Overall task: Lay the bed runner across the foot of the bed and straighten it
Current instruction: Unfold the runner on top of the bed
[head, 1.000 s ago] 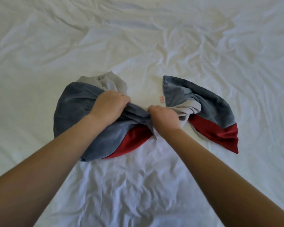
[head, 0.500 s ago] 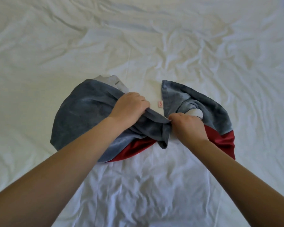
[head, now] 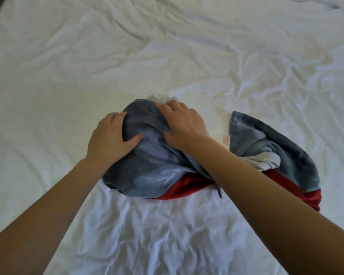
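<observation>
Near the middle of the view, on the creased white sheet (head: 167, 235) of the bed (head: 77, 56), the runner (head: 157, 167) lies as a twisted bundle rather than a band. It forms a grey mound on the left and a looser grey wing on the right, with a red strip (head: 187, 188) along the near edge and pale lining (head: 264, 162) showing at the twist between them. Both hands work the left mound. Left hand (head: 107, 141): fingers (head: 115, 119) curled round the mound's left edge, thumb (head: 132, 139) pressed into the top, gripping the cloth. Right hand (head: 184, 126): laid over the far side, fingers bent down onto the pale far fold and thumb tucked into a crease, so it too appears to hold cloth, though the fingertips are partly hidden. Step in hand, as judged: opening the bundle to find its ends. To do it well, each hand should take a single layer at an edge or corner, not a fistful. A slight lift lets the middle twist unwind; the hands then draw apart, left and right, keeping the grey face up and the red strip on one side throughout. Pulling against the twist would only tighten it, and dragging low would pull the sheet into fresh creases. The bed's edges lie out of view, so where the foot is cannot be told.
</observation>
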Demonstrator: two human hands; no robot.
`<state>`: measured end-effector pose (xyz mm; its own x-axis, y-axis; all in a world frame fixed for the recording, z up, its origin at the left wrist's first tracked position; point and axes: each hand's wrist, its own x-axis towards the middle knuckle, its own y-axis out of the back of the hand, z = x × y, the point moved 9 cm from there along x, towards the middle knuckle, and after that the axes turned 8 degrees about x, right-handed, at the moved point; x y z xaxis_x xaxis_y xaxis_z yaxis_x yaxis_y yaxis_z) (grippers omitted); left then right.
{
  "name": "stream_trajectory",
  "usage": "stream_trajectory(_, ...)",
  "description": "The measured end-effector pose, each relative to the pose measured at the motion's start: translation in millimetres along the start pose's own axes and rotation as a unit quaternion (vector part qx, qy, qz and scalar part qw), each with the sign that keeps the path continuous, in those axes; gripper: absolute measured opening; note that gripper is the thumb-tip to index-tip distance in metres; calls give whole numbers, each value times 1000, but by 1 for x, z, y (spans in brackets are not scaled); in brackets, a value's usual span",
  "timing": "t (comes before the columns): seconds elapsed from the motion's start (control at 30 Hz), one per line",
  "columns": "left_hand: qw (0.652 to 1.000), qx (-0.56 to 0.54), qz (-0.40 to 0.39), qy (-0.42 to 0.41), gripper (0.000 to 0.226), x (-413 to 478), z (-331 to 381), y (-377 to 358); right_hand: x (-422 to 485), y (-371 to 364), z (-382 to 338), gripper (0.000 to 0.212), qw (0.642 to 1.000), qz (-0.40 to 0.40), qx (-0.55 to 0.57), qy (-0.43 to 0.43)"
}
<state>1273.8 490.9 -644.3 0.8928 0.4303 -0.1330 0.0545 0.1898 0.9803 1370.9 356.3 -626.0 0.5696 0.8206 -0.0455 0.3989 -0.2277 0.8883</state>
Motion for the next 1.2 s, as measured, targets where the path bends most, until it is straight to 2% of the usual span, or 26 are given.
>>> stream_trajectory(0.1, 995, -74, -27, 60, 70, -6, -29, -14, 31, -25, -36, 83, 989, -90, -64, 97)
stream_trajectory(0.2, 979, -166, -69, 98, 70, -17, -44, -33, 42, -47, -51, 96, 964, -163, -157, 140)
stream_trajectory(0.27, 975, -184, -80, 93, 78, -23, -44, -41, 43, -54, -55, 89, 955, -186, -181, 143)
stream_trajectory(0.33, 984, -152, -44, 78, 77, -26, -39, -39, 44, -51, -55, 67, 957, -183, -175, 140)
stream_trajectory(0.43, 989, -118, 59, 63, 50, -27, -26, -20, 41, -38, -52, 27, 962, -147, -169, 159)
stream_trajectory(0.5, 987, -106, 107, 48, 32, -29, -14, -6, 32, -30, -43, 17, 965, -130, -167, 152)
stream_trajectory(0.6, 985, -79, 152, 23, 19, -25, 6, 21, 23, -4, -32, 15, 977, -66, -155, 128)
stream_trajectory(0.7, 980, -49, 195, 6, 16, -12, 18, 63, 26, 41, -30, 18, 986, 22, -136, 93)
stream_trajectory(0.83, 960, -27, 276, -28, 19, 2, 30, 133, 25, 109, -43, 22, 978, 159, -108, 83)
stream_trajectory(0.93, 946, -38, 316, -66, 21, -2, 47, 163, 12, 136, -44, 20, 968, 216, -95, 88)
stream_trajectory(1.03, 951, -23, 288, -111, 19, -15, 66, 139, -9, 117, -31, 11, 976, 166, -108, 92)
stream_trajectory(1.13, 970, -28, 184, -156, 24, -36, 87, 73, -43, 67, -15, 15, 988, 56, -110, 96)
stream_trajectory(1.2, 973, -21, 151, -174, 23, -57, 102, 33, -68, 31, -1, 17, 989, -1, -116, 92)
